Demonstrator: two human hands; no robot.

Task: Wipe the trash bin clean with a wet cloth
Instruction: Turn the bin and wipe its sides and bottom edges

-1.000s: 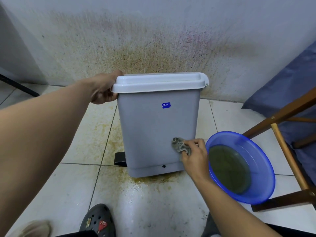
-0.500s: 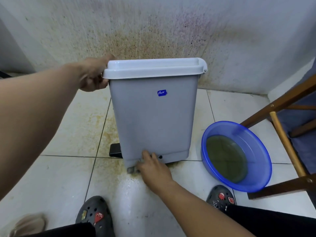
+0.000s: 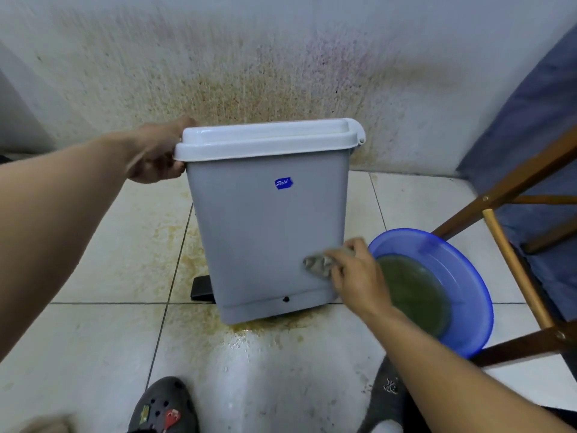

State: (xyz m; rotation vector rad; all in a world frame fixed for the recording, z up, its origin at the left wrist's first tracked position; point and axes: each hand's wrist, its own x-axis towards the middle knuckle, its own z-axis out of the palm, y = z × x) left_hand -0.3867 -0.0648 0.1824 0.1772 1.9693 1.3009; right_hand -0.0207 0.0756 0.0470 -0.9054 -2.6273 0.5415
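A: While the left hand [image 3: 156, 157] clamps the lid edge at the back left corner, the trash bin [image 3: 268, 232] stands upright on the tiled floor [image 3: 93, 339] near the stained wall [image 3: 281, 57]. Probably light hollow plastic, so it would slide or tip without that grip

B: Right hand [image 3: 359, 276]?

A: Fingers closed on the wet cloth [image 3: 317, 264], a small soft grey wad pressed against the bin's lower right front. The smooth grey wall looks stiff and likely slick when damp

B: Other stuff?

A: White lid [image 3: 265, 142] with rounded rim, black pedal [image 3: 203, 289] at the left base, blue basin [image 3: 468, 276] of murky water just beside the bin
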